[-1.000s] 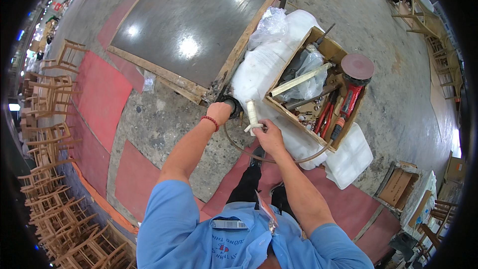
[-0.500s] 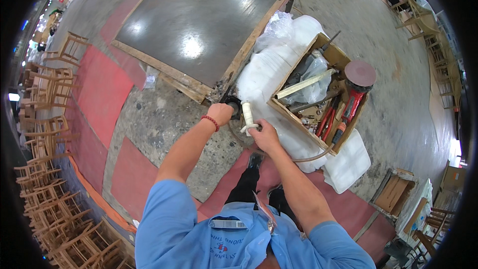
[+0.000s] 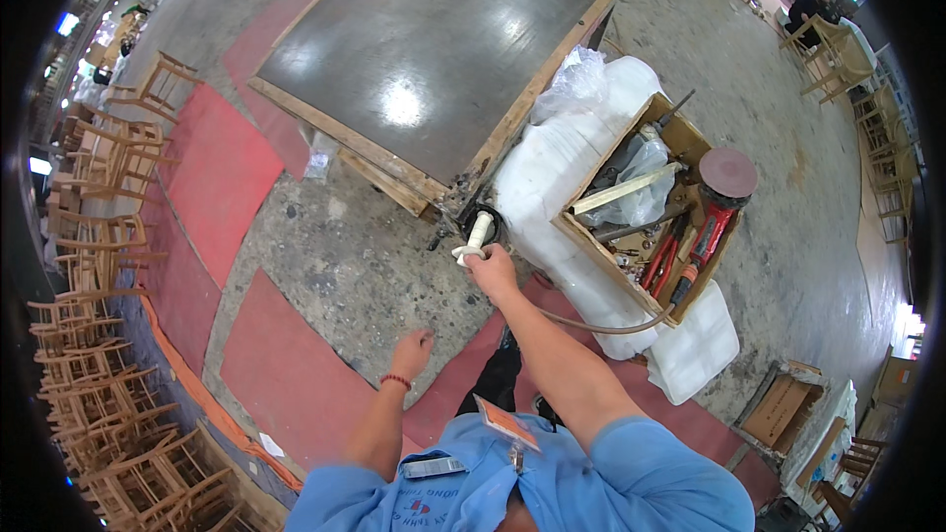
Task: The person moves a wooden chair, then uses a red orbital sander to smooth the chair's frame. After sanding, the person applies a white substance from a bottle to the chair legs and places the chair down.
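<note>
A white wrapped cylinder (image 3: 480, 232) with a wider pale end is gripped at that near end by my right hand (image 3: 492, 274). Its far end lies over a dark round fitting (image 3: 496, 227) at the near corner of the low table (image 3: 424, 59); whether it sits inside the fitting I cannot tell. My left hand (image 3: 413, 351), a red bead bracelet at its wrist, hangs low above the floor mats with its fingers curled, and nothing shows in it.
Right of the table, an open wooden toolbox (image 3: 616, 261) rests on white wrapped padding (image 3: 537, 187). A red disc sander (image 3: 711, 232) and pliers are in it. A brown hose (image 3: 611, 328) curves beneath my right forearm. Wooden chairs (image 3: 128, 404) are stacked at left; red mats (image 3: 286, 365) cover some floor.
My left hand has left the dark fitting at the table corner and drawn back toward my body. My right hand has tilted the white cylinder and shifted it left, over the fitting.
</note>
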A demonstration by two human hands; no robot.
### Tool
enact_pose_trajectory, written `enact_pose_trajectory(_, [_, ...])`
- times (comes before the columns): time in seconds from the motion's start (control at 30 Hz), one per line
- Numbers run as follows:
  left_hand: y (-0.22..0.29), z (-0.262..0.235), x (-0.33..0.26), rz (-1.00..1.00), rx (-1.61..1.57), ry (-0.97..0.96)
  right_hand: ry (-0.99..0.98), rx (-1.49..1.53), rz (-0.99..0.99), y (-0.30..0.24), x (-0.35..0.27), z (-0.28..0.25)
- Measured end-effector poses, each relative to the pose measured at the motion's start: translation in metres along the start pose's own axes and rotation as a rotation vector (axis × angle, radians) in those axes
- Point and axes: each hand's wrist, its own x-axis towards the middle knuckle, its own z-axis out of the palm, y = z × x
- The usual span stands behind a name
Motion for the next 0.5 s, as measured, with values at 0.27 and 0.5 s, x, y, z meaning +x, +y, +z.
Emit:
enact_pose_trajectory(0.27, [-0.066, 0.034, -0.044, -0.159, -0.092, -0.061, 0.085, -0.016, 0.072, -0.005, 0.008, 0.022])
enact_pose_trajectory(0.5, [-0.105, 0.066, -0.031, -0.139, 0.001, -0.171, -0.385, 0.249, -0.041, -0.041, -0.068, -0.047])
